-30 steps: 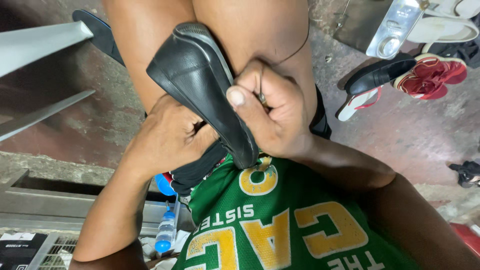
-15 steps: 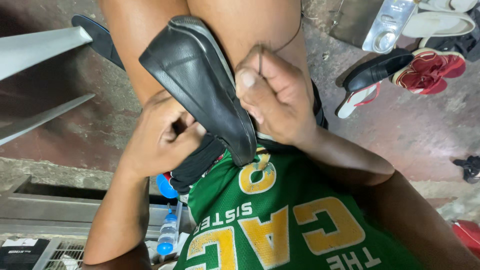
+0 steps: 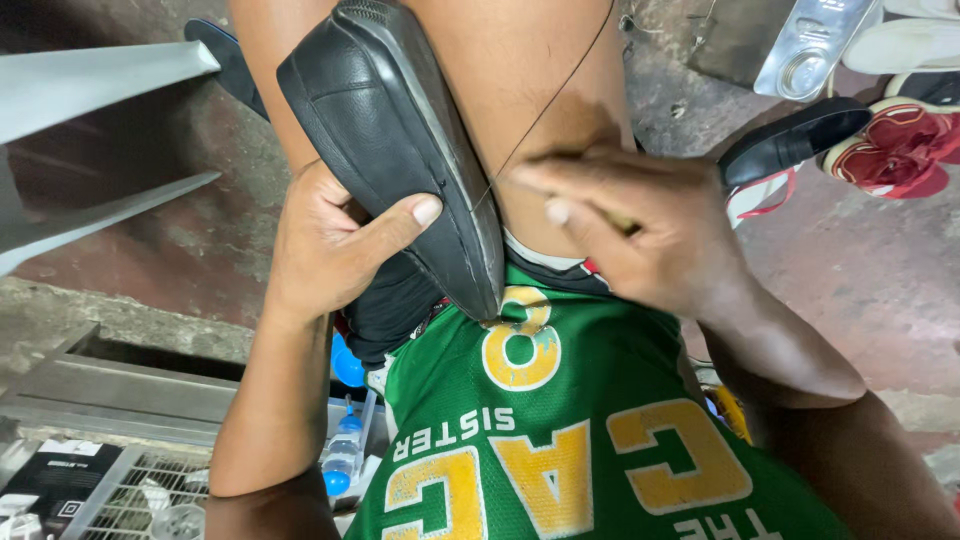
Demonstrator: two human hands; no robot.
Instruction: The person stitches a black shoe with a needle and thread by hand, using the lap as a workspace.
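The black shoe (image 3: 400, 150) rests on the person's thigh, its toe cut off at the top edge. Left hand (image 3: 335, 250) clasps it, fingers wrapped underneath and hidden, thumb across the upper. Right hand (image 3: 625, 235), blurred, pinches a thin thread (image 3: 545, 110) running to the sole

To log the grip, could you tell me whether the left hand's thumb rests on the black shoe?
Yes, the left hand grips the black shoe, its thumb pressed across the upper.

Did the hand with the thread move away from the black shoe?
Yes. The right hand has pulled sideways off the black shoe, toward the red shoes on the floor, drawing the thread taut.
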